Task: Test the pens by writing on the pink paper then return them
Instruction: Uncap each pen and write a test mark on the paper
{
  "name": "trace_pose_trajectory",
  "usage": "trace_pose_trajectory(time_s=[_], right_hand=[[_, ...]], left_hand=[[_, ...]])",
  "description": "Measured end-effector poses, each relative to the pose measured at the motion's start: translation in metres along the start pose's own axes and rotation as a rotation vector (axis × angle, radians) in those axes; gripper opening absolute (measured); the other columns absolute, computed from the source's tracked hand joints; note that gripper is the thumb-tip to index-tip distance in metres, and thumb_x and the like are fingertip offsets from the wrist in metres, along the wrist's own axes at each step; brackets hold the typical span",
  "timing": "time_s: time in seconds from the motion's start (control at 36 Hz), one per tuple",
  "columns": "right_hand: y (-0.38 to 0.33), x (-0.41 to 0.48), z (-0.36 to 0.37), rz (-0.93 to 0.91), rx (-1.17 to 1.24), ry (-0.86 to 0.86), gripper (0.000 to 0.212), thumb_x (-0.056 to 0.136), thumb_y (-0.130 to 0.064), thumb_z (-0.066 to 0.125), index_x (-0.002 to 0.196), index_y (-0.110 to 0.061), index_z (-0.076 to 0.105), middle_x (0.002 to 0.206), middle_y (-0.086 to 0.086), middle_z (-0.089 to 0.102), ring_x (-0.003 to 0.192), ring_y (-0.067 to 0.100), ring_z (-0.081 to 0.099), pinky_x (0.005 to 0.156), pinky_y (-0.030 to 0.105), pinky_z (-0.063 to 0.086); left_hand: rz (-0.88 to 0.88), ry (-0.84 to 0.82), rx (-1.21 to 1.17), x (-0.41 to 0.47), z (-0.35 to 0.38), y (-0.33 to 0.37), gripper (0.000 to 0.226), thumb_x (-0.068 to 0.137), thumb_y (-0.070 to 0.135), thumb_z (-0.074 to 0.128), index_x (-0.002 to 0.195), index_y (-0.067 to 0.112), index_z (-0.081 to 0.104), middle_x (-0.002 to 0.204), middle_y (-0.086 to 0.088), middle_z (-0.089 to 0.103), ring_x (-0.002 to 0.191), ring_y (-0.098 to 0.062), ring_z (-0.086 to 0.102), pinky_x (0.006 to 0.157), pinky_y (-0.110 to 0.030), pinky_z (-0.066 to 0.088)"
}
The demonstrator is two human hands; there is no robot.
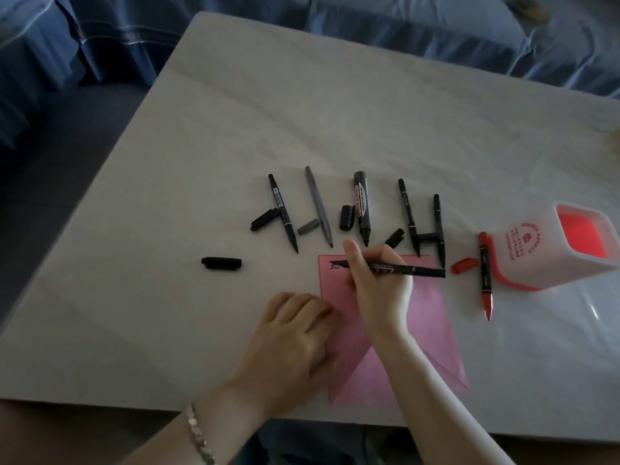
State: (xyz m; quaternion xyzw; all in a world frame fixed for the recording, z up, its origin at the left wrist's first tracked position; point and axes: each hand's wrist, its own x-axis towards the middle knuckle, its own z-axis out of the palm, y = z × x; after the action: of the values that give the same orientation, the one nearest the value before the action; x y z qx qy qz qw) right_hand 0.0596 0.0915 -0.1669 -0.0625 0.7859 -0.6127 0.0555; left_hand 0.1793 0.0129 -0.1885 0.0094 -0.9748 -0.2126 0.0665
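The pink paper lies near the table's front edge, with black marks at its top left corner. My right hand grips a thin black pen lying almost level, its tip on those marks. My left hand presses flat on the paper's left edge. Behind the paper lie several uncapped pens in a row: a black one, a grey one, a thick black marker, two more black ones and a red one. Loose caps lie beside them.
A white pen holder with a red inside lies tipped on its side at the right. A lone black cap lies left of the paper. The marble table is bordered by blue cloth-covered seating.
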Motion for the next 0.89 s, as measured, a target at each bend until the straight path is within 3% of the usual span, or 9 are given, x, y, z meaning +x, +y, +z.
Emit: trace_pose_trajectory(time_s=[0.19, 0.33, 0.5, 0.61, 0.89], right_hand=[[0.015, -0.001, 0.001, -0.079, -0.039, 0.112, 0.037, 0.083, -0.012, 0.062, 0.049, -0.016, 0.049, 0.037, -0.006, 0.049, 0.037, 0.006, 0.043, 0.043, 0.015, 0.038], [0.019, 0.0, 0.002, -0.158, -0.107, 0.074, 0.036, 0.083, -0.008, 0.061, 0.05, -0.004, 0.047, 0.046, 0.016, 0.052, 0.044, 0.022, 0.046, 0.046, 0.019, 0.039], [0.02, 0.0, 0.004, -0.184, -0.161, 0.038, 0.033, 0.077, -0.023, 0.057, 0.048, -0.011, 0.045, 0.044, 0.009, 0.053, 0.044, 0.026, 0.049, 0.046, 0.025, 0.04], [0.019, 0.0, 0.004, -0.2, -0.158, 0.037, 0.034, 0.078, -0.019, 0.057, 0.047, -0.017, 0.043, 0.044, 0.013, 0.053, 0.046, 0.027, 0.049, 0.047, 0.025, 0.04], [0.022, 0.001, 0.006, -0.229, -0.214, 0.036, 0.032, 0.077, -0.016, 0.057, 0.049, -0.007, 0.046, 0.044, 0.013, 0.052, 0.047, 0.027, 0.049, 0.047, 0.028, 0.039]], left_hand=[[-0.07, -0.055, -0.014, -0.003, 0.006, -0.002, 0.042, 0.079, 0.05, 0.047, 0.11, 0.026, 0.063, 0.133, -0.007, 0.053, 0.129, -0.02, 0.041, 0.106, -0.036, 0.023], [-0.076, -0.055, -0.025, -0.003, 0.005, -0.001, 0.043, 0.08, 0.048, 0.047, 0.111, 0.024, 0.063, 0.133, -0.008, 0.053, 0.128, -0.022, 0.043, 0.107, -0.036, 0.022], [-0.071, -0.039, -0.041, -0.003, 0.006, -0.001, 0.043, 0.078, 0.047, 0.05, 0.11, 0.023, 0.063, 0.132, -0.009, 0.054, 0.128, -0.023, 0.043, 0.107, -0.037, 0.023], [-0.069, -0.036, -0.042, -0.003, 0.006, -0.002, 0.043, 0.078, 0.046, 0.051, 0.111, 0.022, 0.064, 0.132, -0.009, 0.054, 0.129, -0.023, 0.042, 0.106, -0.038, 0.024], [-0.078, -0.019, -0.053, -0.003, 0.007, -0.001, 0.043, 0.078, 0.046, 0.052, 0.111, 0.021, 0.064, 0.132, -0.009, 0.054, 0.129, -0.022, 0.042, 0.107, -0.038, 0.025]])
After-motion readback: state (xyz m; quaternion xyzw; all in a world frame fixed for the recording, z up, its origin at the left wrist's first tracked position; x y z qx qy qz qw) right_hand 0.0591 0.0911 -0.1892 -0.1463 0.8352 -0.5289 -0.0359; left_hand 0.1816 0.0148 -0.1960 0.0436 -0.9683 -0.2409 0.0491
